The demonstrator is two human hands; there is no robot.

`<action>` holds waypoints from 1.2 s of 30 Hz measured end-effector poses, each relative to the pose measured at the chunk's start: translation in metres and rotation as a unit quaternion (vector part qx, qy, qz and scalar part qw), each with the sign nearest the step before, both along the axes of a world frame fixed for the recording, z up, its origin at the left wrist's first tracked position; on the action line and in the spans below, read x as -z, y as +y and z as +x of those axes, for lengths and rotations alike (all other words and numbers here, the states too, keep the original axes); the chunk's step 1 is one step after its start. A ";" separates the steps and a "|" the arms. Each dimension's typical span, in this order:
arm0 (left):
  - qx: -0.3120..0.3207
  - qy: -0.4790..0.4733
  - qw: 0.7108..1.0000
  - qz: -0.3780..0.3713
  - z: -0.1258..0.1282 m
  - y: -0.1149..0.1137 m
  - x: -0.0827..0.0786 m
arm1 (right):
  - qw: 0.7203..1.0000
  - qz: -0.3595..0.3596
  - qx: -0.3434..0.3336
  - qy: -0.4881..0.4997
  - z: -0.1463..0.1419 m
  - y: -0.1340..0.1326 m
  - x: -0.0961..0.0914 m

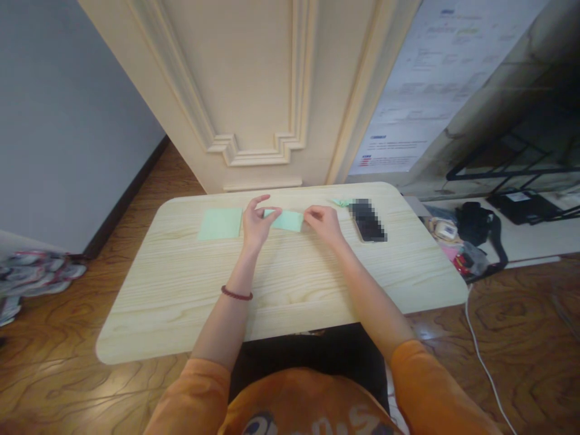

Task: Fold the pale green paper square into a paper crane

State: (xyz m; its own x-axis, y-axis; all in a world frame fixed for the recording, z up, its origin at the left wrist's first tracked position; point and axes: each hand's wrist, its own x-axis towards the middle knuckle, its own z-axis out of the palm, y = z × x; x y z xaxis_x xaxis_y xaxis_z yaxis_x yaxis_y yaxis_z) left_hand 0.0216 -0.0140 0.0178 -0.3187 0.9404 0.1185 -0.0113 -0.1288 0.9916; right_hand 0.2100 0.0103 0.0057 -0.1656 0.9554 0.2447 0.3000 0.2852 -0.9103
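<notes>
Between my two hands is a small green sheet of paper (pixel 288 220), a narrow rectangle that looks folded. My left hand (pixel 257 223) pinches its left end between thumb and finger, with the index finger raised and curved above. At the right end, the fingertips of my right hand (pixel 324 222) are closed on the paper's edge. A flat square of green paper (pixel 220 223) lies on the table just left of my left hand. Beyond my right hand, a small folded or twisted green paper piece (pixel 342 203) rests near the phone's top.
The pale wooden table (pixel 290 284) stands against a cream panelled surface (pixel 254 72). A dark phone (pixel 368 221) lies at the table's right. Further right, a low shelf (pixel 521 241) carries a black strap, bags and small items. A white cable (pixel 484 362) runs down to the floor.
</notes>
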 end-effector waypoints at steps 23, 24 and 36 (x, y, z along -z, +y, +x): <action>0.040 0.221 0.968 0.117 0.009 -0.002 0.010 | 0.991 0.127 -0.012 -0.036 -0.013 -0.006 0.002; 0.040 0.231 0.965 0.117 0.008 -0.001 0.011 | 0.990 0.132 -0.014 -0.040 -0.013 -0.005 0.002; 0.013 0.379 0.920 0.102 -0.021 0.004 0.005 | 0.992 0.125 0.030 -0.003 -0.003 0.006 0.005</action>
State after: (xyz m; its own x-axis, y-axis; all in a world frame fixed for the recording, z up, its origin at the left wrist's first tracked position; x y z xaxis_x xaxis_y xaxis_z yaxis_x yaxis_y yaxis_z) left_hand 0.0008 -0.0103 0.0125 -0.0495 0.8804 0.4717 0.6672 -0.3223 0.6715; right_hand 0.2072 0.0161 0.0003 -0.1117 0.8736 0.4736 0.3291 0.4822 -0.8119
